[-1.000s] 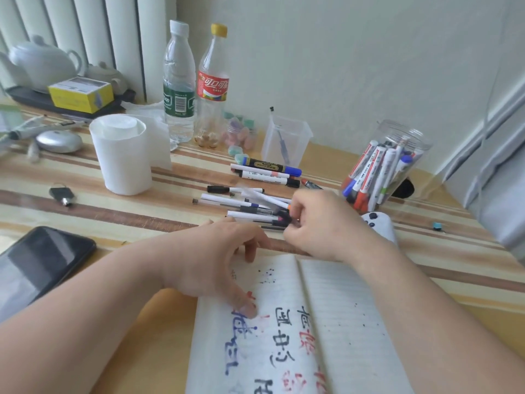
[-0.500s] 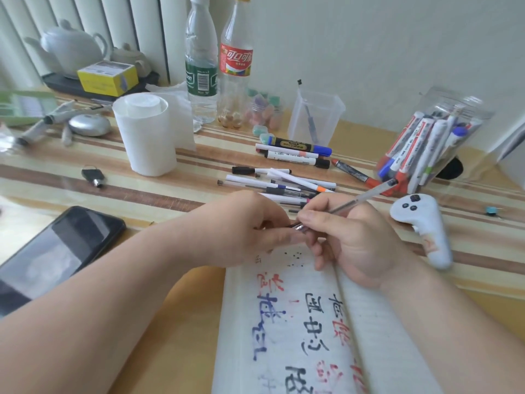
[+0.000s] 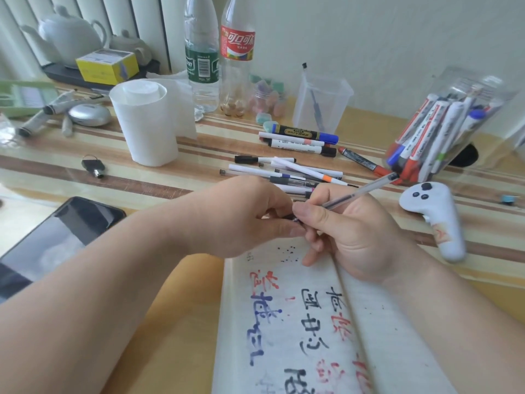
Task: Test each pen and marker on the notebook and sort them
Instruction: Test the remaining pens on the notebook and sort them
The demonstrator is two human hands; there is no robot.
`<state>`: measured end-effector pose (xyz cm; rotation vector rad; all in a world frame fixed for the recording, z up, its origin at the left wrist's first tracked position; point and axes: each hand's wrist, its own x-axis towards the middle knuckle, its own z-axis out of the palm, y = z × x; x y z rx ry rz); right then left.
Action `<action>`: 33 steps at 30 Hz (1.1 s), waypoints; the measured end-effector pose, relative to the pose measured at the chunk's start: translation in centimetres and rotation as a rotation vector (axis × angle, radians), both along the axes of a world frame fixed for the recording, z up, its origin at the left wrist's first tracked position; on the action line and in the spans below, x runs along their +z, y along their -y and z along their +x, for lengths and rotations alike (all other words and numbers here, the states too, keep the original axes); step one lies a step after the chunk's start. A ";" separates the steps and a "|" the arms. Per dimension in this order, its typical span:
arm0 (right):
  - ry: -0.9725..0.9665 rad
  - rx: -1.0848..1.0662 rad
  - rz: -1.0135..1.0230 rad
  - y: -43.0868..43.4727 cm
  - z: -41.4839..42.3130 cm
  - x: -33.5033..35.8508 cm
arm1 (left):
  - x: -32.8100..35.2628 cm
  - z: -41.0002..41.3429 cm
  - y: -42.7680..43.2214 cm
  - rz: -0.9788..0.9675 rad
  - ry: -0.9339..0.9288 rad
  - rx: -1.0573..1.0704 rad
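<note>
Two hands over scribbled notebook (image 3: 284,322): right hand (image 3: 352,231) grips clear-barrelled pen (image 3: 360,191), left hand (image 3: 241,217) pinches its dark tip.

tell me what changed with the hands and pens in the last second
The right hand picked a clear pen out of the loose pens and drew it back over the notebook. The left hand lifted off the page and now pinches the pen's tip end. The jar of markers, phone and remaining loose pens stayed put.
</note>
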<state>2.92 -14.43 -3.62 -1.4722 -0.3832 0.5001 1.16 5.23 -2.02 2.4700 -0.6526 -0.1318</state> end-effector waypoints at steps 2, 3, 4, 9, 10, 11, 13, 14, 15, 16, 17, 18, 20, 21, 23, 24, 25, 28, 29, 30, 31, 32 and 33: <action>-0.045 0.037 0.042 -0.5 0.0 -0.2 | 0.6 -0.1 -0.3 0.040 -0.026 0.012; -0.060 0.043 0.055 -0.6 0.1 -0.2 | 0.8 -0.2 -0.5 0.065 -0.050 0.019; -0.074 0.042 0.072 -0.6 0.2 -0.2 | 1.0 -0.2 -0.8 0.097 -0.079 0.030; -0.106 -0.055 0.120 1.4 0.7 0.0 | 1.9 0.2 -3.6 0.090 -0.037 0.194; -0.076 -0.037 0.085 1.7 0.6 0.1 | 1.9 0.3 -3.7 0.053 -0.009 0.203; -0.043 -0.004 0.039 1.8 0.5 0.1 | 1.7 0.4 -3.4 0.036 -0.002 0.198; 0.014 0.060 -0.073 1.7 0.3 0.2 | 1.1 0.6 -2.6 0.052 -0.041 0.169; 0.038 0.071 -0.124 1.5 0.2 0.3 | 0.7 0.7 -2.3 0.063 -0.066 0.155; 0.058 0.067 -0.168 1.4 0.1 0.4 | 0.2 0.8 -2.1 0.063 -0.087 0.147; 0.079 0.055 -0.201 1.4 -0.1 0.5 | -0.2 1.0 -2.1 0.052 -0.102 0.147; 0.105 0.039 -0.227 1.3 -0.3 0.7 | -0.5 1.1 -2.0 0.041 -0.112 0.153; 0.138 0.024 -0.248 1.1 -0.5 0.8 | -0.7 1.2 -2.0 0.039 -0.116 0.159; 0.182 0.008 -0.288 0.8 -0.8 0.9 | -1.0 1.3 -1.9 0.050 -0.124 0.168; 0.192 0.007 -0.312 0.6 -0.9 0.8 | -1.0 1.4 -1.9 0.049 -0.132 0.175; 0.210 0.007 -0.355 0.1 -0.9 0.5 | -1.0 1.4 -1.9 0.053 -0.143 0.201; 0.212 -0.003 -0.368 0.0 -0.8 0.4 | -1.1 1.4 -1.9 0.054 -0.148 0.217; 0.208 -0.019 -0.373 0.0 -0.7 0.3 | -1.1 1.4 -1.8 0.050 -0.156 0.233; 0.218 -0.043 -0.401 0.2 -0.4 0.3 | -1.1 1.2 -1.4 0.027 -0.181 0.269; 0.232 -0.042 -0.420 0.4 -0.4 0.3 | -1.0 1.2 -1.3 0.023 -0.182 0.276; 0.246 -0.044 -0.435 0.5 -0.4 0.3 | -1.0 1.2 -1.1 0.020 -0.182 0.283; 0.255 -0.047 -0.446 0.6 -0.4 0.3 | -0.9 1.2 -1.0 0.017 -0.183 0.291; 0.259 -0.049 -0.450 0.6 -0.4 0.3 | -0.9 1.2 -0.8 0.013 -0.183 0.301; 0.257 -0.051 -0.452 0.6 -0.5 0.3 | -0.8 1.2 -0.7 0.007 -0.183 0.312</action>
